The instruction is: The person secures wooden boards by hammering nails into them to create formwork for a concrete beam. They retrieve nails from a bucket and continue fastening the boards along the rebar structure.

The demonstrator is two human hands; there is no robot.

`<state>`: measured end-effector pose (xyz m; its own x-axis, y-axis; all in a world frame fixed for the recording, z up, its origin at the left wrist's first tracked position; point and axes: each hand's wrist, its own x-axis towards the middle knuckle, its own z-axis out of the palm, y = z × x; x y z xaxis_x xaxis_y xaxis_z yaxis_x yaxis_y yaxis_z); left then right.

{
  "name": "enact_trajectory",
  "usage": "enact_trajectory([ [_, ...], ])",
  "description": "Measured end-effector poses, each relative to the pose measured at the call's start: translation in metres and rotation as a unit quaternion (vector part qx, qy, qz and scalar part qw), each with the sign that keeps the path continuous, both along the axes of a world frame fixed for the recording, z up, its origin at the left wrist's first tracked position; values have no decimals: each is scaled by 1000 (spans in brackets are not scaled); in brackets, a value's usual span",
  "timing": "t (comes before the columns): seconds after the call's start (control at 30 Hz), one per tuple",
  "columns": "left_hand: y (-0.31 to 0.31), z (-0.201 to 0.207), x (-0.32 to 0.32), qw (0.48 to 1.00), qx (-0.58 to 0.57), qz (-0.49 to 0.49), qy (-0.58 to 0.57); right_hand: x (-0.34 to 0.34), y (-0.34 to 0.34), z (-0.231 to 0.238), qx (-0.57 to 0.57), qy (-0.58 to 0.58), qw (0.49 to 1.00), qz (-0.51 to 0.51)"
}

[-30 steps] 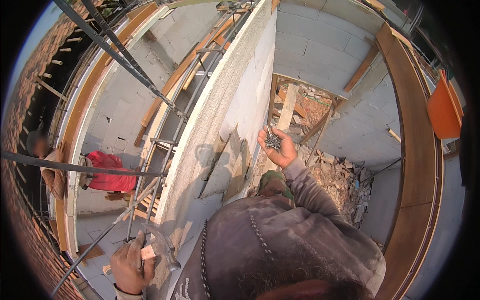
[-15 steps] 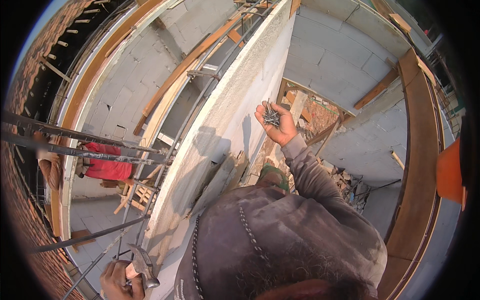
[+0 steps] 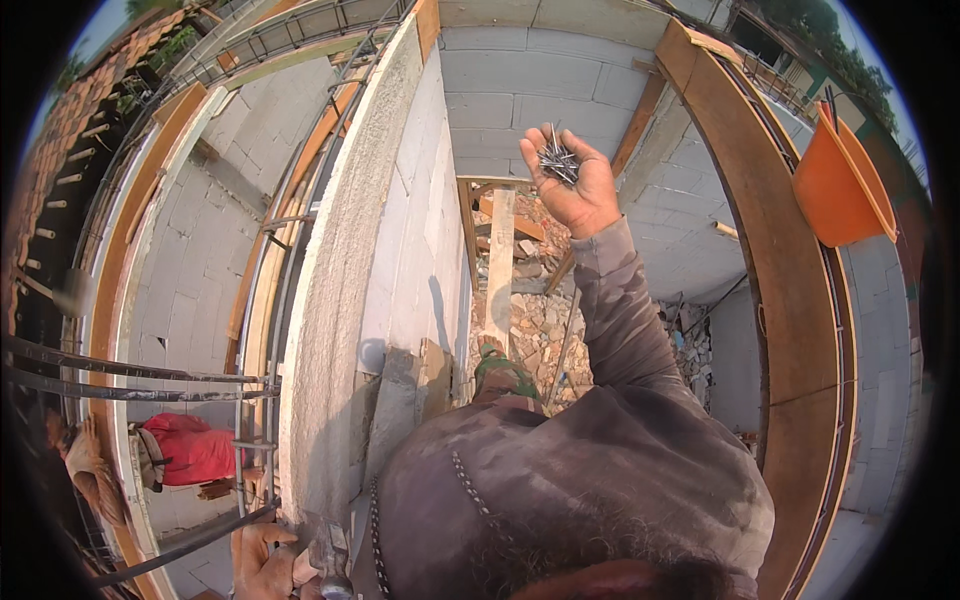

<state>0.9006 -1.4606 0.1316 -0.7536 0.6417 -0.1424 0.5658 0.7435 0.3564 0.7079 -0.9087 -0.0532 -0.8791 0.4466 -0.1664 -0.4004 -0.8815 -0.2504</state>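
Observation:
My right hand [image 3: 585, 203] is stretched out ahead, palm up, its fingers curled into a cup around a loose pile of steel nails [image 3: 557, 163]. Low at the left edge of my body, my left hand [image 3: 262, 565] grips a claw hammer [image 3: 330, 562]; its metal head points toward me and most of the handle is hidden by the fingers. The hammer is close beside the rough top of a plastered block wall [image 3: 335, 260], which runs away from me on my left.
A wooden plank [image 3: 500, 260] extends ahead above brick rubble [image 3: 555, 330]. Along the right wall run brown formwork boards [image 3: 770, 250], with an orange bucket [image 3: 845, 185] beyond. Steel rebar [image 3: 140, 385] crosses at left, near a person in a red shirt [image 3: 190, 450].
My view has swung to the left. My right hand with the nails appears higher and slightly further right; the left hand and hammer appear lower and a little to the right.

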Motion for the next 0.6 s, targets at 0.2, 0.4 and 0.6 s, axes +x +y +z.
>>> enact_trajectory([
  [0.2, 5, -2, -5, 995, -75, -43, 57, 2, 134, 132, 225, 60, 945, -230],
  [0.4, -6, -12, -15, 993, -7, -91, 77, 59, 287, 239, 765, -481, 145, -403],
  [0.6, -12, -19, -16, 988, -17, -112, 109, 177, 300, 313, 709, -623, 2, -330],
])
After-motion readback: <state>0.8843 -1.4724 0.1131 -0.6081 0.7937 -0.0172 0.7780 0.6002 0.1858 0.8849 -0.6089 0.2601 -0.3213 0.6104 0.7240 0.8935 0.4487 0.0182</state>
